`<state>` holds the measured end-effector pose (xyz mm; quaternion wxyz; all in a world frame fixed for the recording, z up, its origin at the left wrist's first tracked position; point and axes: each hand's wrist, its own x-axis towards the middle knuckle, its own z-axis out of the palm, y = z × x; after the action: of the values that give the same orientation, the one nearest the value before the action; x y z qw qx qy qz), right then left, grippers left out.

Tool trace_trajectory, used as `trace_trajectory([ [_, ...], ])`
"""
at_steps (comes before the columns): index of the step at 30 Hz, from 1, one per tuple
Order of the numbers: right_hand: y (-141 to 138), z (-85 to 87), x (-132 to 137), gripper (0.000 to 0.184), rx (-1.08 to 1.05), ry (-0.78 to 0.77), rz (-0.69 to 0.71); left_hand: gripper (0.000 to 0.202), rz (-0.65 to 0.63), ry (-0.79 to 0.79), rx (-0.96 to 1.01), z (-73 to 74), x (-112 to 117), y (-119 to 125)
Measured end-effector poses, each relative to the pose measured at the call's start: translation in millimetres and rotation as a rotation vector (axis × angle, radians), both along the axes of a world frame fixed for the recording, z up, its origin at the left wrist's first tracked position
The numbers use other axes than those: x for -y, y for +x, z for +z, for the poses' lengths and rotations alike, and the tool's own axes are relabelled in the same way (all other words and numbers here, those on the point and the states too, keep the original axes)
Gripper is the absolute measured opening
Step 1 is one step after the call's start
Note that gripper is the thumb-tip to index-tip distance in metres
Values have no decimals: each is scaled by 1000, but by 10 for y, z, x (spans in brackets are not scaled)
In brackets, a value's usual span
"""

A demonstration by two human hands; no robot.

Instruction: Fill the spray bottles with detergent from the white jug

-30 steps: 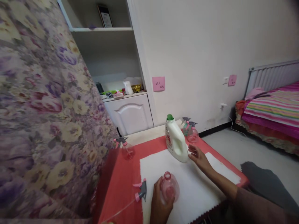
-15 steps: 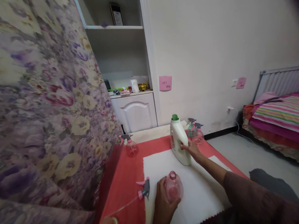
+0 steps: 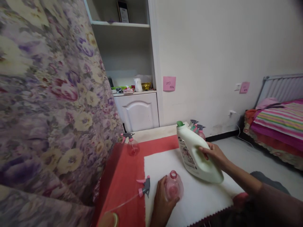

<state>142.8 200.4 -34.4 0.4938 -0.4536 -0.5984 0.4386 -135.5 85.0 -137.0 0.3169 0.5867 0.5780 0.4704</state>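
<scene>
My left hand (image 3: 161, 201) is wrapped round an open pink spray bottle (image 3: 174, 188) that stands on a white cloth (image 3: 189, 195). Its pink and grey spray head (image 3: 144, 186), with a thin tube, lies on the red table (image 3: 127, 176) just left of it. My right hand (image 3: 214, 154) grips a white detergent jug (image 3: 197, 154) with a green cap, lifted and tilted with its cap pointing up and to the left, above the cloth.
A pink spray bottle (image 3: 132, 145) stands at the table's far left. Two more spray bottles (image 3: 197, 129) stand behind the jug. A flowered curtain (image 3: 47, 104) hangs at left, a white cabinet (image 3: 138, 110) at the back, a striped bed (image 3: 276, 123) at right.
My right hand reached the standing jug, took hold of it, and has lifted and tilted it towards me. My left hand has stayed on the pink bottle.
</scene>
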Motion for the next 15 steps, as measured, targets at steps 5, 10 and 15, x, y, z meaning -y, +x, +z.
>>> trace_trajectory([
  [5, 296, 122, 257, 32, 158, -20, 75, 69, 16, 2, 0, 37, 19, -27],
  [10, 420, 355, 438, 39, 298, -30, 217, 68, 4, -11, -53, 59, 50, -66],
  [15, 427, 542, 548, 37, 385, -51, 297, 75, -23, -34, -83, 4, 26, -137],
])
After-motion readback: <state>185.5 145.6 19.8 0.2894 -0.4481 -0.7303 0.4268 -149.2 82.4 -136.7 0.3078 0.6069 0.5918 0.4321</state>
